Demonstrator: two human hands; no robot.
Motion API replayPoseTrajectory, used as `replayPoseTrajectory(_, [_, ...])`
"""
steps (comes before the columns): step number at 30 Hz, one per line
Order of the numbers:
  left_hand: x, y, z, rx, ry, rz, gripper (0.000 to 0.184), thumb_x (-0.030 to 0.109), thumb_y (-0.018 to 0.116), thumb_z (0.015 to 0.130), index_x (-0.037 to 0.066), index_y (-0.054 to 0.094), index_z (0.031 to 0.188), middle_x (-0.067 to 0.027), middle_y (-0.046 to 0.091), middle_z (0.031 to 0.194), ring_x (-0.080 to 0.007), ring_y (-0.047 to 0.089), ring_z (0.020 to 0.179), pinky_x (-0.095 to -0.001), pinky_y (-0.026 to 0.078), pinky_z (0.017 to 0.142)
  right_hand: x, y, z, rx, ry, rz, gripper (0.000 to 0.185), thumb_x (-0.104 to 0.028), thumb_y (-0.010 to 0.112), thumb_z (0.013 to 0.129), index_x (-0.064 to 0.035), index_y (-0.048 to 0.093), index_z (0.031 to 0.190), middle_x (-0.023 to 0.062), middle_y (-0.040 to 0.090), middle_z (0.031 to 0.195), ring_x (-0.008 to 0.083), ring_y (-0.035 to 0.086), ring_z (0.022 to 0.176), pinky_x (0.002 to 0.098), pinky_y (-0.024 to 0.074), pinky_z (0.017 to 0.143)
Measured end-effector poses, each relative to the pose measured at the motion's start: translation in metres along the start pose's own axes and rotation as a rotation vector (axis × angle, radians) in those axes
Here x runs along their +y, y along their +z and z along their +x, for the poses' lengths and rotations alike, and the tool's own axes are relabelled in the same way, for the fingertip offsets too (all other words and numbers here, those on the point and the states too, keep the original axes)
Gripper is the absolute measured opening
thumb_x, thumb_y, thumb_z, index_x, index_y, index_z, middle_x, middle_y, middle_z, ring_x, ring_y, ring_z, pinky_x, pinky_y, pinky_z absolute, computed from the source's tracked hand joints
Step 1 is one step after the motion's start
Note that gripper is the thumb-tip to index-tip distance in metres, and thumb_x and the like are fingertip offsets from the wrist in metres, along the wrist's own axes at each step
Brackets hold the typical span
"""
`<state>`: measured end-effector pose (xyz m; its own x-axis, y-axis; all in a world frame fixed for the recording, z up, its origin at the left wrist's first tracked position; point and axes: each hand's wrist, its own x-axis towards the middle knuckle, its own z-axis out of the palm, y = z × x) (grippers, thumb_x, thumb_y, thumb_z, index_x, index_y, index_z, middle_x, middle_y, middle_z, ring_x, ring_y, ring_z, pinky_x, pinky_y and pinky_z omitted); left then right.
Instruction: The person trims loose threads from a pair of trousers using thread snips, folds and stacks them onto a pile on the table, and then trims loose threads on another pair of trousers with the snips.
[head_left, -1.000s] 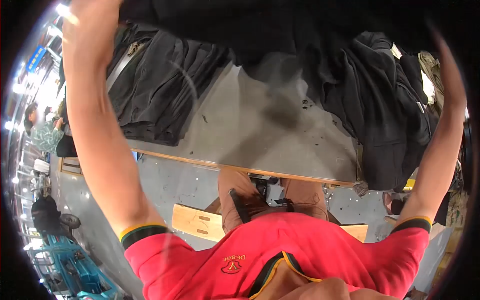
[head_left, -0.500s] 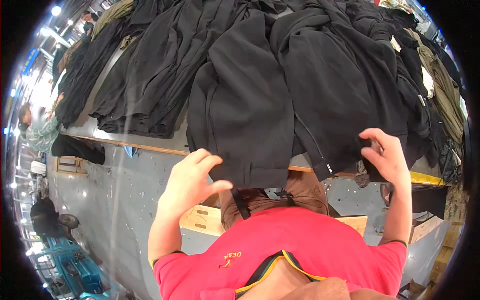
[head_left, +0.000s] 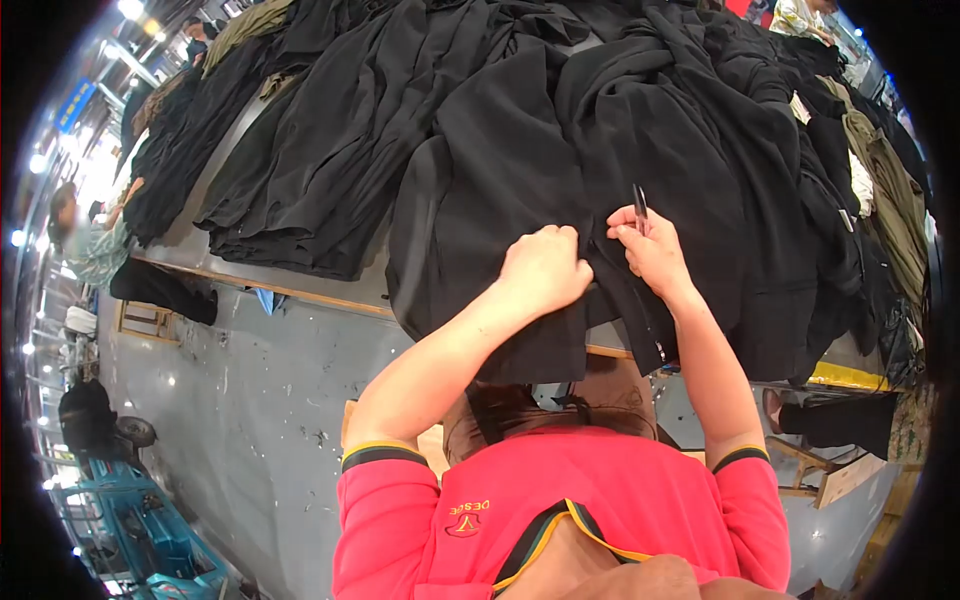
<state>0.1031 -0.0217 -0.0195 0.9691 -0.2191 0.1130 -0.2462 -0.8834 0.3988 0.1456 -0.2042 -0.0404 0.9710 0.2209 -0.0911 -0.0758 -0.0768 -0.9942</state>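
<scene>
A black garment [head_left: 500, 190] lies spread over the table's front edge, its lower part hanging toward my lap. On its middle rests my left hand [head_left: 545, 265], closed with the fingers curled down on the cloth. Just to the right is my right hand [head_left: 648, 245], its fingers pinched round a small dark pointed tool [head_left: 640, 200] that sticks up from them. Whether this hand also grips cloth is hard to tell. A zipper end [head_left: 659, 350] hangs below my right hand at the garment's opening.
More black garments [head_left: 310, 180] lie on the left, and olive cloth [head_left: 875, 190] on the right. The table's wooden edge [head_left: 330, 298] runs in front. Co-workers stand at the far left and far right back. A teal cart [head_left: 140, 530] stands on the floor at left.
The black garment came down from a raised position onto the table. Both hands then moved inward to its middle; the left closed on the cloth, and the tool now shows upright in the right.
</scene>
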Motion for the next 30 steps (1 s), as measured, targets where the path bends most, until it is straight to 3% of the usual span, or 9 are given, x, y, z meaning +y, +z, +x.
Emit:
replayPoseTrajectory(1, [-0.006, -0.006, 0.001, 0.011, 0.008, -0.14, 0.024, 0.02, 0.054, 0.075, -0.004, 0.056, 0.077, -0.0201, 0.062, 0.083, -0.037, 0.061, 0.085, -0.044, 0.048, 0.077, 0.002, 0.0, -0.001, -0.008, -0.035, -0.029, 0.01, -0.002, 0.058, 0.085, -0.0016, 0.062, 0.094, -0.0003, 0.06, 0.077, 0.0063, 0.053, 0.068, 0.0215, 0.0428, 0.06])
replayPoseTrajectory(5, [-0.026, -0.015, -0.005, -0.167, -0.291, -0.81, 0.015, 0.016, 0.057, 0.079, 0.003, 0.052, 0.073, 0.0017, 0.047, 0.065, -0.0061, 0.043, 0.06, -0.0242, 0.037, 0.054, 0.001, 0.006, -0.006, 0.002, -0.435, -0.285, 0.016, 0.0, 0.063, 0.08, -0.0011, 0.062, 0.096, 0.0035, 0.06, 0.084, 0.0096, 0.057, 0.076, 0.0241, 0.0467, 0.068])
replayPoseTrajectory(8, [-0.032, -0.009, -0.007, -0.161, -0.262, -0.969, 0.011, 0.014, 0.055, 0.081, 0.008, 0.052, 0.072, 0.0068, 0.046, 0.065, -0.004, 0.041, 0.058, -0.0221, 0.034, 0.053, -0.012, 0.018, -0.009, -0.006, -0.614, -0.453, 0.02, -0.002, 0.067, 0.076, -0.003, 0.061, 0.094, 0.0067, 0.059, 0.084, 0.0159, 0.06, 0.074, 0.0283, 0.049, 0.067])
replayPoseTrajectory(16, [-0.025, -0.026, -0.003, -0.338, -0.239, -1.003, 0.025, 0.027, 0.056, 0.09, 0.004, 0.055, 0.079, 0.0009, 0.052, 0.068, -0.0079, 0.05, 0.059, -0.0237, 0.045, 0.052, -0.007, 0.024, -0.001, 0.079, -0.905, -0.773, 0.016, 0.003, 0.061, 0.073, -0.0059, 0.057, 0.085, 0.0057, 0.052, 0.075, 0.0244, 0.057, 0.059, 0.032, 0.0484, 0.052])
replayPoseTrajectory(20, [-0.015, -0.049, 0.035, -0.139, -0.278, -0.752, 0.034, 0.031, 0.05, 0.091, -0.002, 0.057, 0.089, -0.0094, 0.06, 0.073, -0.0147, 0.057, 0.056, -0.0278, 0.049, 0.05, -0.011, 0.023, 0.001, 0.148, -0.967, -0.726, 0.018, 0.007, 0.06, 0.07, -0.006, 0.056, 0.083, 0.0052, 0.052, 0.073, 0.0228, 0.057, 0.056, 0.0311, 0.0475, 0.049])
replayPoseTrajectory(24, [-0.009, -0.049, 0.077, -0.329, -0.36, -0.478, 0.057, 0.053, 0.052, 0.082, -0.002, 0.06, 0.069, -0.0068, 0.054, 0.055, -0.0162, 0.053, 0.047, -0.029, 0.043, 0.044, -0.022, 0.025, -0.003, 0.158, -1.062, -0.71, 0.021, 0.009, 0.059, 0.066, -0.0059, 0.054, 0.08, 0.0048, 0.052, 0.073, 0.0211, 0.058, 0.057, 0.0311, 0.0475, 0.049])
replayPoseTrajectory(28, [-0.003, -0.038, 0.096, -0.243, -0.203, -0.533, 0.03, 0.029, 0.06, 0.076, 0.002, 0.059, 0.063, -0.0053, 0.051, 0.052, -0.0149, 0.046, 0.04, -0.0296, 0.036, 0.039, -0.029, 0.022, -0.013, 0.136, -1.033, -0.71, 0.026, 0.012, 0.056, 0.062, -0.0069, 0.054, 0.08, 0.0051, 0.051, 0.072, 0.0213, 0.058, 0.058, 0.0311, 0.0474, 0.05])
replayPoseTrajectory(29, [-0.001, -0.038, 0.095, -0.02, -0.149, -0.532, 0.028, 0.024, 0.056, 0.068, -0.003, 0.061, 0.064, -0.0194, 0.061, 0.064, -0.0291, 0.06, 0.055, -0.0377, 0.047, 0.057, -0.036, 0.02, -0.015, 0.124, -1.018, -0.686, 0.026, 0.012, 0.055, 0.062, -0.007, 0.054, 0.08, 0.0052, 0.05, 0.072, 0.0213, 0.057, 0.057, 0.0311, 0.0474, 0.05])
replayPoseTrajectory(30, [0.0, -0.044, 0.096, 0.106, -0.157, -0.576, 0.027, 0.023, 0.058, 0.068, -0.003, 0.062, 0.065, -0.0187, 0.062, 0.066, -0.0308, 0.061, 0.06, -0.0395, 0.047, 0.06, -0.043, 0.019, -0.018, 0.114, -1.001, -0.66, 0.026, 0.012, 0.054, 0.062, -0.007, 0.054, 0.08, 0.0052, 0.05, 0.072, 0.0213, 0.057, 0.057, 0.031, 0.0473, 0.05])
